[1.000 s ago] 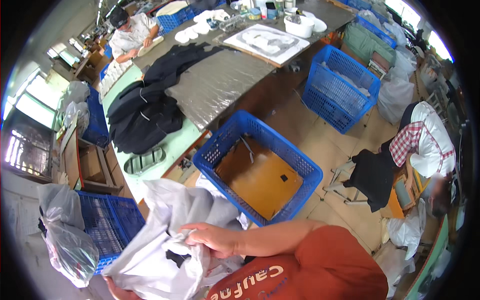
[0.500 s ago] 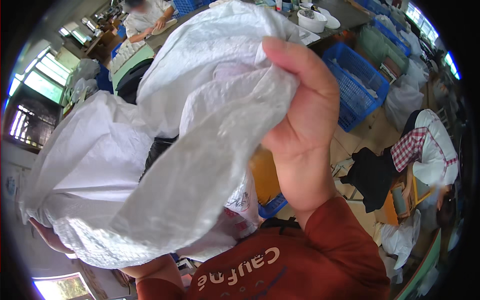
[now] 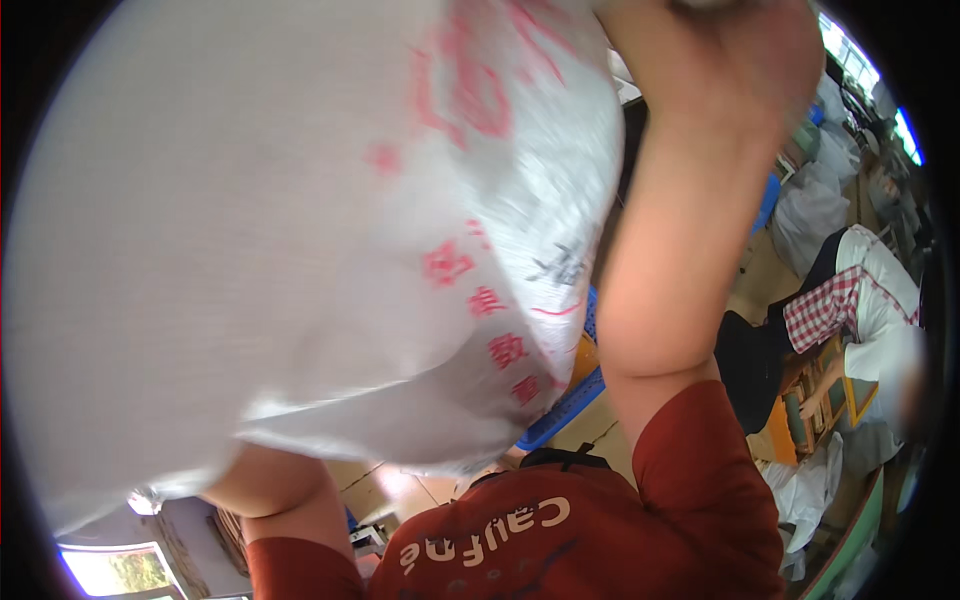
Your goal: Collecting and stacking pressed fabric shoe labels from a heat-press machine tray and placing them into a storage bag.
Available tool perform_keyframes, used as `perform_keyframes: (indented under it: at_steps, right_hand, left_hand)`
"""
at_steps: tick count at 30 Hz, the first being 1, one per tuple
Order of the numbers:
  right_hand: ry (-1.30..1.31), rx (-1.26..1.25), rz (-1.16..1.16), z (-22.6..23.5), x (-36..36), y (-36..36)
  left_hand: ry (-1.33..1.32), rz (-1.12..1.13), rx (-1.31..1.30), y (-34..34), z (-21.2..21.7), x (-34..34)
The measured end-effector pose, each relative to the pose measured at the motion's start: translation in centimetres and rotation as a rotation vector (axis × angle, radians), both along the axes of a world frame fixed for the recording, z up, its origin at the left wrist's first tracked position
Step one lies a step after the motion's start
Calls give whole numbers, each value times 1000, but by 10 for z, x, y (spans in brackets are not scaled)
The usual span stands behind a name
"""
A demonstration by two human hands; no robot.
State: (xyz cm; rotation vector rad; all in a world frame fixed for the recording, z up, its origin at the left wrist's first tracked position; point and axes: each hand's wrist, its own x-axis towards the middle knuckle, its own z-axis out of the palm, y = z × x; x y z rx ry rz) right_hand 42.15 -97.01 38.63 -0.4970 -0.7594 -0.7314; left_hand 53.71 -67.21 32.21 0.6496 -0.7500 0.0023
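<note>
At one o'clock, the right hand (image 3: 745, 55) shows no readable grip (left hand hidden); slipping could drop the white sack (image 3: 250, 250).

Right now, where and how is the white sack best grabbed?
Probably by the lower fold of the sack, with the grip coming from below, on the red shirt side. There the sheet bends into a loose edge that could be pinched, while the face above it looks broad, with little to catch. The right hand is up at the upper right.
</note>
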Motion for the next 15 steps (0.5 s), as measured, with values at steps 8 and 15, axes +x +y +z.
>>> perform_keyframes:
  at_steps: [8,15]
  right_hand:
    - [781,270,-471,-205,-137,-31]
    - [1465,699,-724,-364,-189,-64]
  left_hand:
    - [687,-210,395,-19,-166,-76]
    - [950,-682,840,50,-259,-110]
